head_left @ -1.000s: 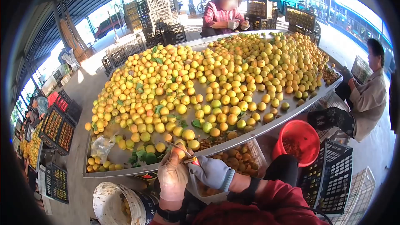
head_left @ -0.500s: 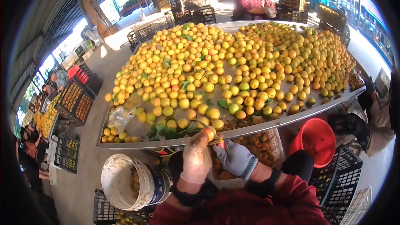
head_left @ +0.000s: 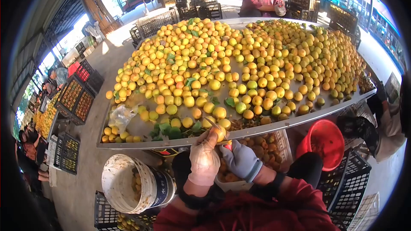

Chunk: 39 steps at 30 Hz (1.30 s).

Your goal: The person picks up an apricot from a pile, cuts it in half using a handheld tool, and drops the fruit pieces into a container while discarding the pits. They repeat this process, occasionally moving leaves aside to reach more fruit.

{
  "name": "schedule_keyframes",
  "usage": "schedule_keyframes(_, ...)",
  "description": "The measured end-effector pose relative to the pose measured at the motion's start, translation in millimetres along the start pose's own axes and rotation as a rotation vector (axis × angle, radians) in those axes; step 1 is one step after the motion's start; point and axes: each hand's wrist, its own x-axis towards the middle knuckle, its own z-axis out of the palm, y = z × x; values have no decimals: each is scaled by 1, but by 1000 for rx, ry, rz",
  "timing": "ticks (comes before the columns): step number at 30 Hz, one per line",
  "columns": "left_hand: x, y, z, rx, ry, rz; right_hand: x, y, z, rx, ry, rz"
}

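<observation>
My left hand (head_left: 203, 161), in a thin pale glove with uncovered fingertips, grips a round orange fruit (head_left: 220, 133) above the table's near edge. A thin brownish curved strip (head_left: 211, 122) shows at the top of this fruit. Close beside it, my right hand (head_left: 242, 160) wears a grey glove and is closed around a small tool with a red handle (head_left: 228, 146). The tool's narrow end lies right at the fruit's underside; I cannot tell its exact kind. Many yellow-orange fruits (head_left: 188, 68) with some green leaves (head_left: 173, 133) cover the metal-rimmed table (head_left: 295, 122).
Below my hands stands a pale crate (head_left: 283, 145) of fruit. A dirty white bucket (head_left: 122, 184) is at left, a red bucket (head_left: 322, 145) at right. Black crates (head_left: 349, 188) stand around. A clear plastic bag (head_left: 122, 117) lies on the table. Another person (head_left: 261, 0) sits across it.
The view has shifted slightly. Both hands keep nearly the same place, and the fruit in my left hand sits a little higher and shows more of its side.
</observation>
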Motion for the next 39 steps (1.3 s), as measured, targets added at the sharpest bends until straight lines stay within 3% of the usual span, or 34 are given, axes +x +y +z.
schedule_keyframes(4, 1, 13, 6, 9, -21, -57, 3, 2, -5, -36, 14, -56)
schedule_keyframes(7, 7, 14, -2, 290, 9, 23, 9, 0, -10, -57, -25, -33)
schedule_keyframes(10, 4, 9, -6, 381, 69, 104, 6, 1, -4, -76, -9, -19)
schedule_keyframes(14, 7, 6, -8, -32, 66, 150, -1, 2, 5, -173, 1, -58)
schedule_keyframes(18, 10, 14, -4, 26, -17, 25, 1, 3, 6, -10, 9, -24)
schedule_keyframes(20, 7, 18, 2, 108, 0, -75, 4, 9, 5, 309, -7, -23)
schedule_keyframes(21, 7, 20, 0, 245, -51, -59, 4, -1, -4, 412, -157, 204)
schedule_keyframes(22, 7, 21, -1, 381, -101, -42, 6, -13, -15, 411, -160, 207)
schedule_keyframes(24, 7, 25, 0, 365, -98, -68, 13, -32, -33, 568, -351, 477)
schedule_keyframes(25, 6, 26, 1, 350, -98, -94, 12, -27, -31, 567, -353, 478)
schedule_keyframes(27, 5, 18, -2, 311, -76, -39, 10, -10, -20, 418, -314, 269)
schedule_keyframes(28, 4, 13, -1, 273, -58, 18, 9, -5, -13, 418, -314, 270)
schedule_keyframes(30, 0, 10, 7, 193, -29, 31, 6, -1, -1, 29, 14, -89)
schedule_keyframes(35, -6, 8, 13, 53, 68, 49, 2, -5, 3, 1, 16, -28)
schedule_keyframes(37, -5, 9, 12, 62, 52, 20, -1, 9, 13, 273, -14, -58)
schedule_keyframes(38, -5, 10, 11, 62, 52, 19, -1, 3, 5, 273, -13, -57)
schedule_keyframes(39, -4, 12, 9, 46, 28, -15, -1, -12, -11, 625, -222, 226)
